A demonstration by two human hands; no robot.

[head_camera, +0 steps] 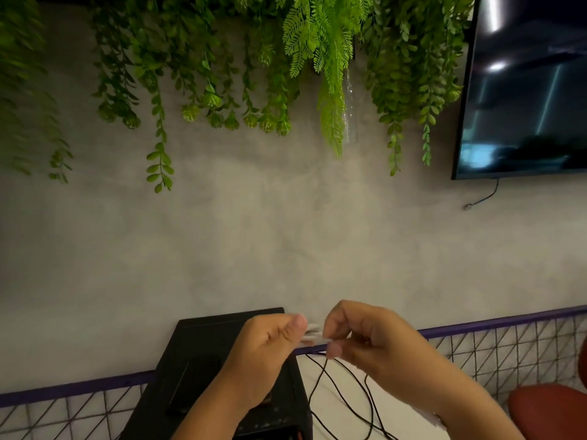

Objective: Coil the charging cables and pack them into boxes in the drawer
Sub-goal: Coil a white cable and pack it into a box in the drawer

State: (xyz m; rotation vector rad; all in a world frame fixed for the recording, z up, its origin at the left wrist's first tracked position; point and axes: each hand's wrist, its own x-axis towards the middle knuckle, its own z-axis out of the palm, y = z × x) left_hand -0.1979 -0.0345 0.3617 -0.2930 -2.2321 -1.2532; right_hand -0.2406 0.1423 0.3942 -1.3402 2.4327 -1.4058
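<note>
My left hand [268, 354] and my right hand [371, 342] meet at chest height near the bottom of the head view. Between their fingertips they pinch the pale connector ends [313, 333] of a thin black charging cable [344, 395]. The cable hangs down from my right hand in loose loops over a white surface. No drawer or box interior shows clearly.
A black box-like unit [203, 369] stands below my left hand, with a dark flat object lying on it. A purple-edged wire-grid panel [508, 347] runs along the grey wall. A red chair [549, 408] sits at the lower right. Hanging plants and a wall screen [524, 90] fill the top.
</note>
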